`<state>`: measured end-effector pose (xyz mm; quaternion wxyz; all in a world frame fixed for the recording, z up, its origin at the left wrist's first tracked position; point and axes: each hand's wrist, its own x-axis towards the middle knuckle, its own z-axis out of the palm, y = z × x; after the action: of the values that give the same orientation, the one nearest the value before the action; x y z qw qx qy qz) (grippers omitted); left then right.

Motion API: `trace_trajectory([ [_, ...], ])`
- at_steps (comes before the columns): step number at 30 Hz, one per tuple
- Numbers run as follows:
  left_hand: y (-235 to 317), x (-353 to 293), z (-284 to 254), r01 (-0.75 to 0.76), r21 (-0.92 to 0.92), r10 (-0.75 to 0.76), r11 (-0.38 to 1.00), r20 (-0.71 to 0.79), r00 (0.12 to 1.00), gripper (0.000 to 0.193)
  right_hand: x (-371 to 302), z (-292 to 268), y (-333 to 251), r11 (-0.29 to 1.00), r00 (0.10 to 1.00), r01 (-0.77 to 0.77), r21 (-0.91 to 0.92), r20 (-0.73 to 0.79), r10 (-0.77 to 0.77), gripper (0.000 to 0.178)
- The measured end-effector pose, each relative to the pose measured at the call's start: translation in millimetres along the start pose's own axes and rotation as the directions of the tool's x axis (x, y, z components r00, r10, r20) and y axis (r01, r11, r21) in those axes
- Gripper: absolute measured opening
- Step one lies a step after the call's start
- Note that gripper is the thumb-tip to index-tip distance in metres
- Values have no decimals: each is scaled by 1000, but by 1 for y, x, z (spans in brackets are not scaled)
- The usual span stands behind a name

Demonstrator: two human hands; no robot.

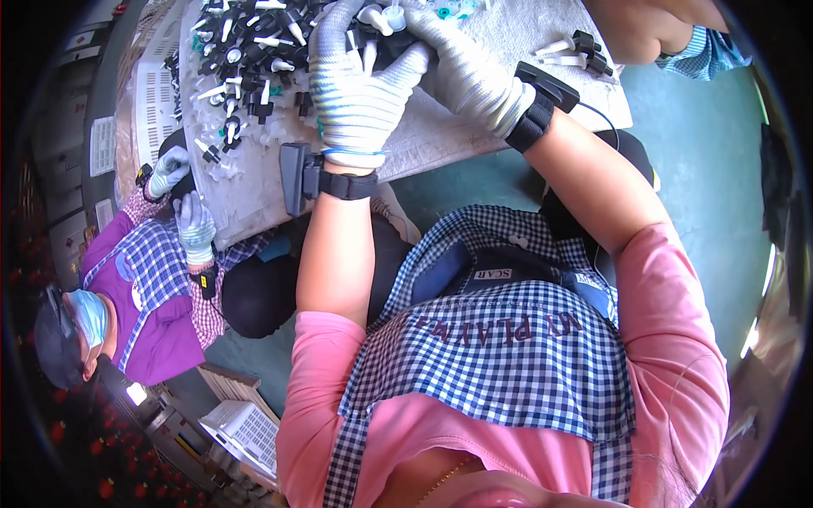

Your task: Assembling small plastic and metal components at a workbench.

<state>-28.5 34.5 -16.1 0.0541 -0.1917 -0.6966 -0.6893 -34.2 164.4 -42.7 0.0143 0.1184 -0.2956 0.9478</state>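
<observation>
Both hands wear white knit gloves and meet over the far part of the work table (279, 182). My left hand (360, 97) is closed, its thumb reaching toward the right hand; a black plastic part with a white nozzle (369, 56) shows between thumb and fingers. My right hand (474, 76) is closed beside it, fingertips bent toward the left hand; what it holds is hidden. Just beyond the fingers are a white plastic nozzle piece (375, 19) and a translucent one (395, 17). A heap of black caps with white nozzles (246, 59) lies left of my left hand.
Several black-and-white nozzle parts (583, 52) lie apart on the right of the table. At left sits a co-worker in a purple top (157, 339), with gloved hands near the table edge. Another person's arm (652, 30) is at top right. A white crate (246, 432) stands lower left.
</observation>
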Motion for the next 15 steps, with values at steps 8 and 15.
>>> trace_trajectory([
  [8, -2, -1, -11, -15, 121, 23, 993, -67, 997, 58, -16, 8, -6, 944, 933, -321, -73, 144, 329, 54],
  [15, 15, 3, -33, 72, 172, -37, 982, -197, 980, 57, -14, 2, -4, 892, 878, -436, 122, 272, 393, 52],
])
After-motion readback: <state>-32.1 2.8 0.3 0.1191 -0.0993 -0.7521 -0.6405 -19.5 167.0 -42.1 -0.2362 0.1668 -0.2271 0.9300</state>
